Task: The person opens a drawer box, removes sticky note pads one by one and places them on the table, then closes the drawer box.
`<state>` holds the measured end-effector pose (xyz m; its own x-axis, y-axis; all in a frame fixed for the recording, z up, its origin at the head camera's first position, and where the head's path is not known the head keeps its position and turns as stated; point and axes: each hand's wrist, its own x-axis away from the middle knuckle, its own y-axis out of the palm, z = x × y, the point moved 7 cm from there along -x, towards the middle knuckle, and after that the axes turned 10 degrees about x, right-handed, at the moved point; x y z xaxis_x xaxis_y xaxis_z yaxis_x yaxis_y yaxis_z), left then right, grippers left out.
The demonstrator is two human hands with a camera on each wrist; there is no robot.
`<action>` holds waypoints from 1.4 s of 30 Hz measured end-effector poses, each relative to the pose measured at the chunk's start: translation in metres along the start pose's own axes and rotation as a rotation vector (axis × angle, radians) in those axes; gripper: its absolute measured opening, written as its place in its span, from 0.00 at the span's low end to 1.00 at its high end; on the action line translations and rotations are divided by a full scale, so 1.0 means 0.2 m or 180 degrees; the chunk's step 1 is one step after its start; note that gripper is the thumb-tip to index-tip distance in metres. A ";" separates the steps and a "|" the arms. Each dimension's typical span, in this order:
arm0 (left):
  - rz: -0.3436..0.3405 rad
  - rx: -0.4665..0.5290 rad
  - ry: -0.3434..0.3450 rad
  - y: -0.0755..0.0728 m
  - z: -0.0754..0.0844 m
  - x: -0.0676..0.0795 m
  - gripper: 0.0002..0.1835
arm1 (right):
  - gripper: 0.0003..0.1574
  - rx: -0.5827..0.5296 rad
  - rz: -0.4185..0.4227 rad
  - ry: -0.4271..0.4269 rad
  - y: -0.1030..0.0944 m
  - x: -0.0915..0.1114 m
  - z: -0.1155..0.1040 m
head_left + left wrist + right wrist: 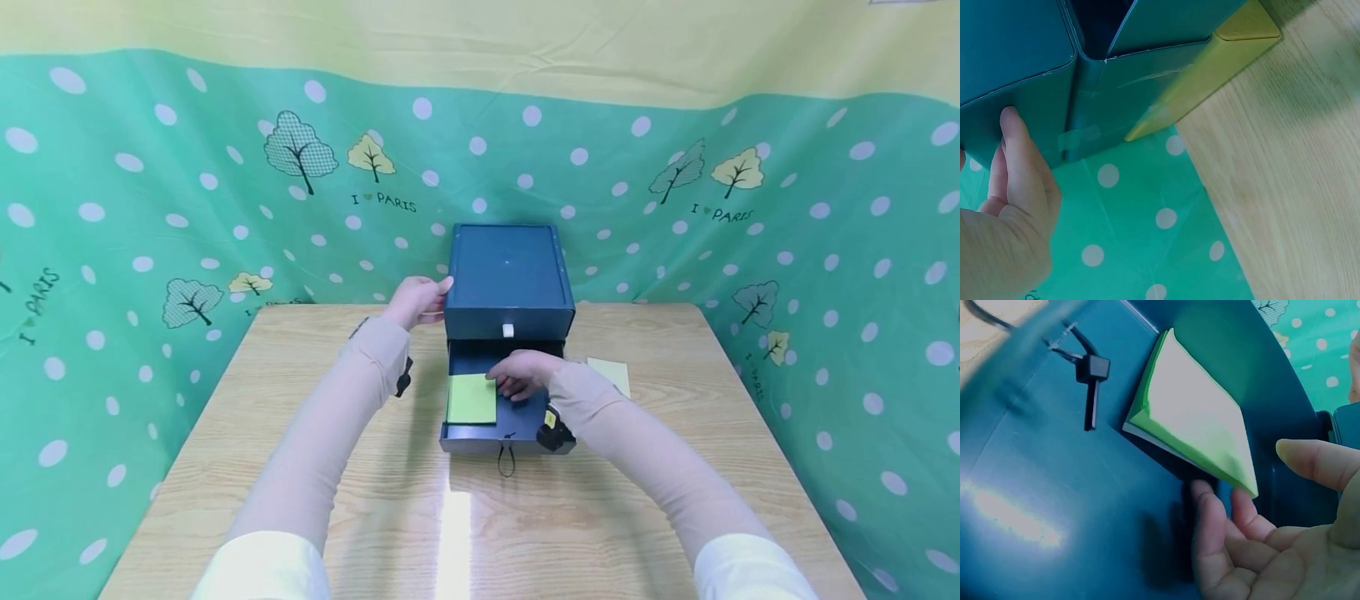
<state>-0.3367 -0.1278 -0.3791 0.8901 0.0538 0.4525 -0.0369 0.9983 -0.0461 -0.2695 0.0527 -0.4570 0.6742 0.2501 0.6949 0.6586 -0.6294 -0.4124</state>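
Note:
A dark blue two-tier drawer box (507, 267) stands on the table with its lower drawer (525, 423) pulled out. Against the left side of the upper tier, my left hand (420, 302) rests its fingers; in the left wrist view a straight finger (1016, 134) lies on the blue wall. Inside the drawer, at its left, sits a green sticky-note pad (472, 400). My right hand (527, 372) reaches into the drawer beside it. In the right wrist view, fingertips (1202, 490) are right at the pad's near edge, with the thumb spread apart.
A black cable-tie loop (506, 460) hangs from the drawer front. A pale paper sheet (613, 375) lies on the wooden table (337, 500) right of the box. A yellow piece (1210, 69) shows beside the box in the left wrist view. Behind hangs a dotted green curtain (480, 175).

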 end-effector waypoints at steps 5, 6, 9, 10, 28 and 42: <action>0.0002 -0.0025 -0.0004 0.00 -0.01 0.00 0.23 | 0.09 0.0040 0.0001 -0.0085 0.01 0.00 -0.01; 0.0002 -0.0012 -0.0001 0.00 -0.01 0.00 0.23 | 0.08 0.0069 -0.0010 -0.0108 0.01 0.00 -0.01; -0.0001 -0.0002 0.0005 0.00 -0.01 0.00 0.23 | 0.08 0.0164 -0.0045 -0.0165 0.03 -0.01 -0.02; -0.0005 -0.0004 0.0006 0.00 -0.01 0.00 0.23 | 0.08 0.0186 -0.0060 -0.0177 0.04 -0.01 -0.02; -0.0026 0.0031 0.0024 0.00 -0.01 0.00 0.22 | 0.11 0.0784 -0.0103 -0.0442 0.11 -0.02 -0.04; -0.0023 0.0052 0.0017 0.00 0.00 0.00 0.22 | 0.12 0.0473 -0.0202 -0.0316 0.12 -0.03 -0.01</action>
<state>-0.3358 -0.1279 -0.3797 0.8928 0.0463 0.4481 -0.0378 0.9989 -0.0281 -0.2591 0.0353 -0.4707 0.6546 0.3618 0.6637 0.7379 -0.4965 -0.4572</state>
